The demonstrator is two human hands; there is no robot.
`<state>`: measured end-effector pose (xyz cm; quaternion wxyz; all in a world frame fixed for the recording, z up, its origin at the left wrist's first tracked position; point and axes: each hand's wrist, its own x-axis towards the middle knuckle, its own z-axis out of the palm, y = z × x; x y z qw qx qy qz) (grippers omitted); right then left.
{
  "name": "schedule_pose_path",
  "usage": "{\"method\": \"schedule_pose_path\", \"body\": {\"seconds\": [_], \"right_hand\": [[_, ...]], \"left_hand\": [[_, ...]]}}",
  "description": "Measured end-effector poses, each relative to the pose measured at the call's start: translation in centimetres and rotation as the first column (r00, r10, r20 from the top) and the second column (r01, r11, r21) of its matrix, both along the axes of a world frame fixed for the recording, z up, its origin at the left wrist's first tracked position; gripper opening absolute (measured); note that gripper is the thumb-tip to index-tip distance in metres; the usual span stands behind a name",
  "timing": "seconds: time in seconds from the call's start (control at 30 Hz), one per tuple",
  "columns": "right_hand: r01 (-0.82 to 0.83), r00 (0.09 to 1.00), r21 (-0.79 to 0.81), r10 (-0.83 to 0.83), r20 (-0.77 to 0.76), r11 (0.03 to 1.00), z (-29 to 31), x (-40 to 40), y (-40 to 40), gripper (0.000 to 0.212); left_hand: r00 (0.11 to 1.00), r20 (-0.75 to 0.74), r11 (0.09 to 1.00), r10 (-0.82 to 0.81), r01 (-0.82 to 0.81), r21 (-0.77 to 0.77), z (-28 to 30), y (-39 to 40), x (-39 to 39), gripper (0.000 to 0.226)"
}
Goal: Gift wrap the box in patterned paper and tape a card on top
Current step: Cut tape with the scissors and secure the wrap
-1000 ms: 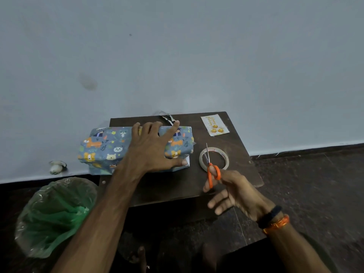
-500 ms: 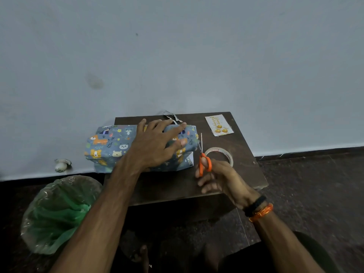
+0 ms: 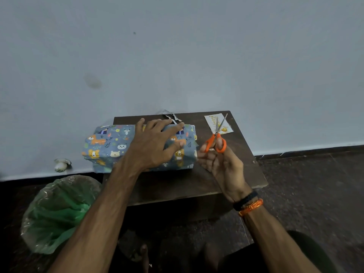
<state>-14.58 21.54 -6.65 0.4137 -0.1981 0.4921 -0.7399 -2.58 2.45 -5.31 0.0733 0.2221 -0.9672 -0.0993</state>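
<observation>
Now, left hand: the left hand (image 3: 151, 146) lies flat on top of the wrapped box (image 3: 110, 146), with its fingers straight and spread. The fingertips reach toward the far edge and the thumb points to the right end. It presses down and does not curl round anything.
Right hand: the right hand (image 3: 218, 162) is just beside the right end of the box, palm turned up. A finger and the thumb go through the orange rings of the scissors (image 3: 216, 138) and hold them.
Scissors: the blades are a little apart. They point up and away from the person, toward the wall, and their tips show in front of the card (image 3: 222, 128).
Box: it lies on its side on the left part of the table (image 3: 226, 180). Its long side runs left to right. The left end sticks out past the table edge. The paper is blue-grey with small animals on it.
Card: a small pale card with yellow marks lies flat near the far right corner of the table, apart from the box.
Paper strip: a thin curled strip (image 3: 171, 116) lies behind the box at the far edge.
Floor: a bin with a green bag (image 3: 57, 213) stands to the left of the table.
Wrist: black and orange bands (image 3: 248, 203) sit on the right wrist.
</observation>
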Motion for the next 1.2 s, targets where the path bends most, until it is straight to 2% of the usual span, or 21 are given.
{"method": "schedule_pose_path", "body": {"seconds": [0.1, 0.17, 0.27, 0.37, 0.43, 0.5, 0.57, 0.63, 0.73, 0.83, 0.93, 1.0, 1.1, 1.2], "right_hand": [[-0.005, 1.000, 0.094, 0.006, -0.010, 0.996, 0.6, 0.5, 0.0, 0.050], [0.042, 0.999, 0.149, -0.045, 0.020, 0.988, 0.7, 0.8, 0.1, 0.051], [0.095, 0.987, 0.173, -0.115, 0.108, 0.980, 0.3, 1.0, 0.3, 0.039], [0.096, 0.987, 0.218, -0.122, 0.107, 0.971, 0.3, 0.8, 0.4, 0.026], [0.090, 0.987, 0.220, -0.117, 0.111, 0.971, 0.7, 0.6, 0.4, 0.021], [0.091, 0.988, 0.211, -0.115, 0.106, 0.973, 0.9, 0.5, 0.2, 0.018], [0.088, 0.990, 0.191, -0.107, 0.092, 0.978, 1.0, 0.5, -0.1, 0.017], [0.080, 0.993, 0.186, -0.093, 0.067, 0.979, 1.0, 0.7, -0.3, 0.022], [0.069, 0.996, 0.188, -0.077, 0.038, 0.980, 1.0, 0.8, -0.4, 0.024], [0.015, 0.999, 0.206, -0.023, 0.038, 0.978, 0.9, 0.8, -0.1, 0.023], [-0.061, 0.988, 0.164, 0.037, 0.149, 0.985, 0.7, 1.0, -0.2, 0.025], [-0.061, 0.977, 0.119, 0.035, 0.209, 0.991, 0.9, 1.4, -0.5, 0.016], [0.006, 0.975, 0.114, -0.031, 0.219, 0.993, 1.1, 1.7, -1.0, 0.018], [0.058, 0.979, 0.143, -0.084, 0.186, 0.988, 1.0, 1.3, -0.6, 0.017]], "left_hand": [[0.999, 0.039, 0.999, 0.020, -0.019, -0.038, 0.0, 0.4, -0.1, 0.079], [0.998, 0.054, 0.998, 0.029, -0.026, -0.054, -0.2, 0.5, -0.2, 0.078], [0.998, 0.051, 0.997, 0.045, -0.042, -0.071, -0.2, 0.5, -0.3, 0.078], [0.993, 0.098, 0.995, 0.064, -0.055, -0.088, 0.4, 0.6, -0.6, 0.080], [0.983, 0.176, 0.999, 0.044, -0.042, -0.018, 1.4, 0.2, -1.3, 0.076], [0.971, 0.231, 0.991, -0.067, 0.039, 0.126, 2.4, -1.1, -2.7, 0.069], [0.945, 0.206, 0.931, -0.255, 0.182, 0.317, 3.7, -2.7, -4.5, 0.066], [0.896, 0.157, 0.811, -0.414, 0.286, 0.511, 4.6, -4.0, -6.6, 0.059], [0.845, 0.158, 0.651, -0.511, 0.260, 0.713, 4.8, -5.0, -9.4, 0.042], [0.816, 0.190, 0.576, -0.546, 0.201, 0.792, 3.5, -5.8, -10.9, 0.030], [0.833, 0.192, 0.492, -0.518, 0.107, 0.864, 2.4, -6.7, -11.2, 0.022], [0.842, 0.169, 0.456, -0.513, 0.100, 0.884, 2.3, -6.7, -11.2, 0.031], [0.843, 0.140, 0.426, -0.519, 0.113, 0.897, 2.4, -6.9, -11.0, 0.049], [0.859, 0.071, 0.343, -0.507, 0.125, 0.931, 2.0, -7.0, -10.7, 0.040]]}}
